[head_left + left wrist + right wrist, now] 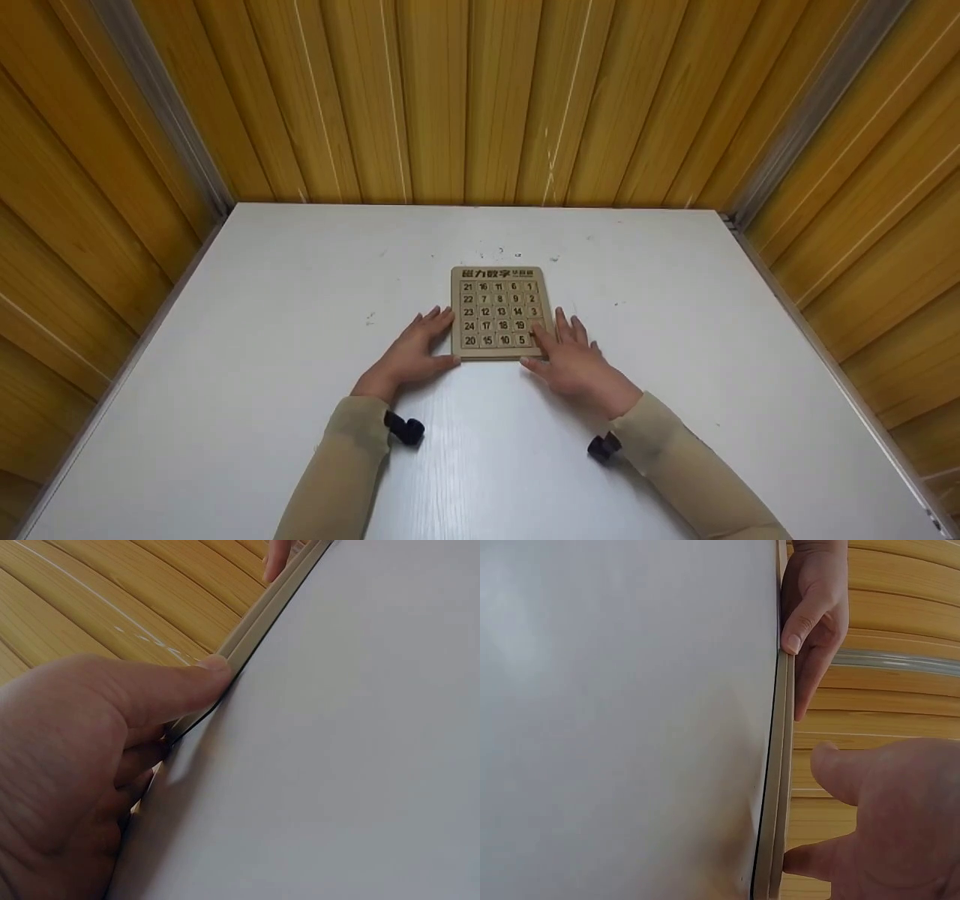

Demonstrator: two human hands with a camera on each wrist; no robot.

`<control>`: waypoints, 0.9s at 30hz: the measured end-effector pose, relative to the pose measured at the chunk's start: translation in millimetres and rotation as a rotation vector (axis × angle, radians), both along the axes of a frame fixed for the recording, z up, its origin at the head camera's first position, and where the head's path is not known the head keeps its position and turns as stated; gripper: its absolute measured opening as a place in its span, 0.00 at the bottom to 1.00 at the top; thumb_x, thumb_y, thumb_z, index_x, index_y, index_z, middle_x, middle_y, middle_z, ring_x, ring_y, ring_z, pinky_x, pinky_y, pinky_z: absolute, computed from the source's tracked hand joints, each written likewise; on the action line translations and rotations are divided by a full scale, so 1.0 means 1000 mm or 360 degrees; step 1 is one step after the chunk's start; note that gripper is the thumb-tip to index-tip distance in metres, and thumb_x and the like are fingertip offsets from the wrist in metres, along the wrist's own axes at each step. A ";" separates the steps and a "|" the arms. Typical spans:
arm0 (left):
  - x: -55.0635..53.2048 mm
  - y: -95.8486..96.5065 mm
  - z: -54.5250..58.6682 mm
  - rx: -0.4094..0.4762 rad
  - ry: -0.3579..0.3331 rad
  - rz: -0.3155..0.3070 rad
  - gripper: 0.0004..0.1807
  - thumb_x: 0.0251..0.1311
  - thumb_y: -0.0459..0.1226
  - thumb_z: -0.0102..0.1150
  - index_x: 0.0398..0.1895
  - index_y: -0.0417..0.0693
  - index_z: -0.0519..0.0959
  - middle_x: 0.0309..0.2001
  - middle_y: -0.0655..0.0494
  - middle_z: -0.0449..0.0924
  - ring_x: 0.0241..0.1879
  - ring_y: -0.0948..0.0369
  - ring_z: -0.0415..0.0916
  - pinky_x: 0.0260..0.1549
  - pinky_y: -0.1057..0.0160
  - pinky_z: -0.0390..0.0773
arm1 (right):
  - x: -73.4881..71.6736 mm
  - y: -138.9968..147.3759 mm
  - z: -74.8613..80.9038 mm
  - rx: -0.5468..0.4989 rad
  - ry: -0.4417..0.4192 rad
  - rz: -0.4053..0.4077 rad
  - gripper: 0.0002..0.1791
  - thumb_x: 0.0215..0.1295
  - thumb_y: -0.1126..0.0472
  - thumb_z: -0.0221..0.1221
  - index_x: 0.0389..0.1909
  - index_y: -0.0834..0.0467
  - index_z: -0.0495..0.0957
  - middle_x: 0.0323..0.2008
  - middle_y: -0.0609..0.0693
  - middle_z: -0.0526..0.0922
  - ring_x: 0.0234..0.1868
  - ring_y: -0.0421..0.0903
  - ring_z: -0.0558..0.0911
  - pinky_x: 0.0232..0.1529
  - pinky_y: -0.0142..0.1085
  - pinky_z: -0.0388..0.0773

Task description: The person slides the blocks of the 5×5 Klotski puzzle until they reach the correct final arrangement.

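Note:
A wooden number slide puzzle (491, 355) lies flat on the white table, printed characters along its far edge and numbered tiles in rows. My left hand (411, 356) grips its near left corner, thumb on the near edge and fingers along the left side. In the left wrist view that thumb (199, 682) presses the frame's edge. With its index finger, my right hand (576, 366) touches the right column below tile 3, hiding what lies under the fingertip. The right thumb is by the near edge; the other fingers spread beyond the right side.
The white table (262, 315) carries a few small dark marks beyond the puzzle. Yellow wood-look panels (435, 97) enclose the table's back and both sides, with grey metal strips in the corners. A black wrist device (405, 429) sits at each sleeve cuff.

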State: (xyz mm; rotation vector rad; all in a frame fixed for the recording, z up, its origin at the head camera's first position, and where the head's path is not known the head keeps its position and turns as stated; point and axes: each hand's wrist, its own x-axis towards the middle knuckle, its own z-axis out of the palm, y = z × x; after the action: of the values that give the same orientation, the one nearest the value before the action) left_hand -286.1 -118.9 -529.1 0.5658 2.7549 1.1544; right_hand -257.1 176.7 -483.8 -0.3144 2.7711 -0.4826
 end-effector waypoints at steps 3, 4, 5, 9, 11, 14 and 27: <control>0.000 -0.001 0.000 0.0007 0.0008 0.0000 0.47 0.60 0.44 0.71 0.79 0.44 0.60 0.81 0.47 0.55 0.83 0.48 0.45 0.83 0.44 0.42 | -0.001 -0.001 0.000 -0.0009 0.0010 -0.0003 0.44 0.76 0.33 0.47 0.84 0.46 0.45 0.83 0.60 0.28 0.83 0.65 0.29 0.77 0.74 0.39; 0.000 -0.001 0.000 0.0007 0.0008 -0.0001 0.47 0.60 0.44 0.71 0.80 0.44 0.59 0.81 0.48 0.55 0.83 0.48 0.45 0.83 0.44 0.42 | 0.000 -0.002 0.000 -0.0011 0.0016 -0.0006 0.44 0.76 0.33 0.47 0.84 0.46 0.45 0.83 0.60 0.28 0.83 0.65 0.29 0.77 0.74 0.39; -0.001 -0.001 -0.001 -0.0001 0.0008 -0.0003 0.47 0.60 0.44 0.71 0.80 0.44 0.59 0.82 0.48 0.55 0.84 0.48 0.45 0.83 0.44 0.42 | 0.000 -0.002 0.000 -0.0008 0.0027 -0.0007 0.44 0.76 0.33 0.47 0.84 0.46 0.45 0.83 0.60 0.28 0.83 0.65 0.30 0.77 0.74 0.39; -0.001 -0.001 -0.002 -0.0007 0.0001 -0.0011 0.47 0.60 0.44 0.71 0.80 0.45 0.59 0.82 0.48 0.54 0.84 0.47 0.44 0.83 0.43 0.42 | 0.007 -0.008 0.000 -0.0003 0.0049 0.0014 0.44 0.75 0.33 0.48 0.84 0.48 0.47 0.83 0.60 0.28 0.83 0.65 0.31 0.77 0.74 0.41; -0.001 -0.001 -0.002 -0.0002 0.0008 -0.0014 0.47 0.60 0.44 0.71 0.80 0.44 0.59 0.82 0.48 0.54 0.83 0.47 0.45 0.83 0.43 0.42 | 0.011 -0.011 0.000 -0.0004 0.0048 0.0037 0.44 0.75 0.33 0.48 0.84 0.48 0.48 0.84 0.59 0.28 0.84 0.65 0.31 0.77 0.74 0.41; -0.001 -0.001 -0.002 -0.0003 0.0006 -0.0002 0.48 0.60 0.44 0.71 0.80 0.44 0.58 0.82 0.49 0.54 0.84 0.48 0.44 0.83 0.44 0.42 | 0.017 -0.013 0.000 -0.0024 0.0034 0.0068 0.43 0.75 0.33 0.49 0.83 0.47 0.49 0.84 0.59 0.28 0.83 0.65 0.31 0.77 0.74 0.40; -0.001 0.003 -0.003 0.0008 -0.0074 0.0086 0.47 0.59 0.45 0.71 0.80 0.49 0.60 0.82 0.53 0.55 0.84 0.47 0.43 0.83 0.43 0.44 | 0.020 -0.001 0.001 0.0038 0.0014 0.0045 0.42 0.76 0.34 0.48 0.83 0.46 0.50 0.84 0.59 0.28 0.83 0.65 0.30 0.76 0.75 0.41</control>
State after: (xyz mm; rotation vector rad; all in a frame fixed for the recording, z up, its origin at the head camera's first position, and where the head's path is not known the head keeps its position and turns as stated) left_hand -286.6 -116.3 -532.3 0.4615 2.7449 1.1703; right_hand -236.7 175.7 -482.5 -0.3506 2.7747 -0.4415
